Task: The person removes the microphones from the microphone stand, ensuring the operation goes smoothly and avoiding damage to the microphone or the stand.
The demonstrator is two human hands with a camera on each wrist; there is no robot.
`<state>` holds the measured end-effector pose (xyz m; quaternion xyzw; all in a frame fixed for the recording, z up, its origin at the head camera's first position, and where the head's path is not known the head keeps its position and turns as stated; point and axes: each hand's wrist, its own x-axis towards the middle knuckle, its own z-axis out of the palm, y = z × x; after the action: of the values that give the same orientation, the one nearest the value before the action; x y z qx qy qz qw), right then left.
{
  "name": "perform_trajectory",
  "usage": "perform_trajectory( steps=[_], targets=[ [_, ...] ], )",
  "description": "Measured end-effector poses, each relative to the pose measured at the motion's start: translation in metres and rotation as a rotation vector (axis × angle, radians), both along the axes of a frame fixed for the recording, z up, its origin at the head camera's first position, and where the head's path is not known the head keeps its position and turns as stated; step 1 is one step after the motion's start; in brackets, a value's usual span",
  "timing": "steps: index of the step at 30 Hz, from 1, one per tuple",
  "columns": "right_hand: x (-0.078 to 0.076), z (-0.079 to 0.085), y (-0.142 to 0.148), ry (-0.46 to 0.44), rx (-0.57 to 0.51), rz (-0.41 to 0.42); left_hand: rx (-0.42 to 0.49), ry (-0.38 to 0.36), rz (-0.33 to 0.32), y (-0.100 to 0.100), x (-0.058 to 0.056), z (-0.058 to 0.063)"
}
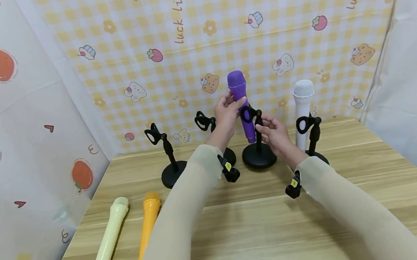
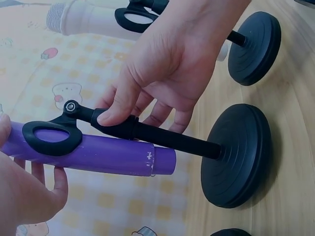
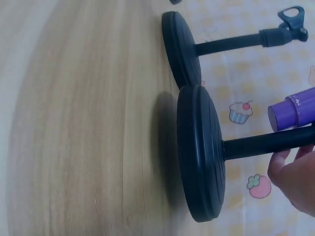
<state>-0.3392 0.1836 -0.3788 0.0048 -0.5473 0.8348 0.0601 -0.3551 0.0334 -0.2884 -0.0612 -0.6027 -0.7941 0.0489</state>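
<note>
A purple microphone (image 1: 240, 91) stands nearly upright in the ring clip of a black desktop stand (image 1: 259, 156). My left hand (image 1: 226, 113) grips its upper body just below the head. With thumb and fingers, my right hand (image 1: 276, 135) holds the stand's post below the clip joint. In the left wrist view the purple microphone (image 2: 113, 153) runs through the oval clip (image 2: 52, 138), its tail end sticking out beside the post. The right wrist view shows the stand's round base (image 3: 199, 152) and the purple tail end (image 3: 288, 113); much of the right hand is cut off there.
A white microphone (image 1: 302, 103) sits in another stand at the right. Two more black stands (image 1: 174, 169) are to the left, one partly behind my left arm. A cream microphone (image 1: 106, 250) and an orange microphone (image 1: 148, 216) lie on the wooden table at the left.
</note>
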Motion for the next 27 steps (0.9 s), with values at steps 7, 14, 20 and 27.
perform_trajectory(
  steps=[7,14,20,27],
  targets=[
    [0.01,0.004,-0.004,-0.014,0.002,0.019,0.004,0.011,-0.024,-0.006,0.009,0.002],
    [0.02,0.008,-0.008,-0.021,0.02,0.034,-0.001,0.016,-0.048,-0.013,0.016,0.003],
    [0.029,0.012,-0.012,-0.032,0.009,0.046,0.004,0.017,-0.059,-0.019,0.022,0.005],
    [0.039,0.015,-0.015,-0.034,0.05,0.059,0.001,0.028,-0.069,-0.025,0.031,0.005]
  ],
)
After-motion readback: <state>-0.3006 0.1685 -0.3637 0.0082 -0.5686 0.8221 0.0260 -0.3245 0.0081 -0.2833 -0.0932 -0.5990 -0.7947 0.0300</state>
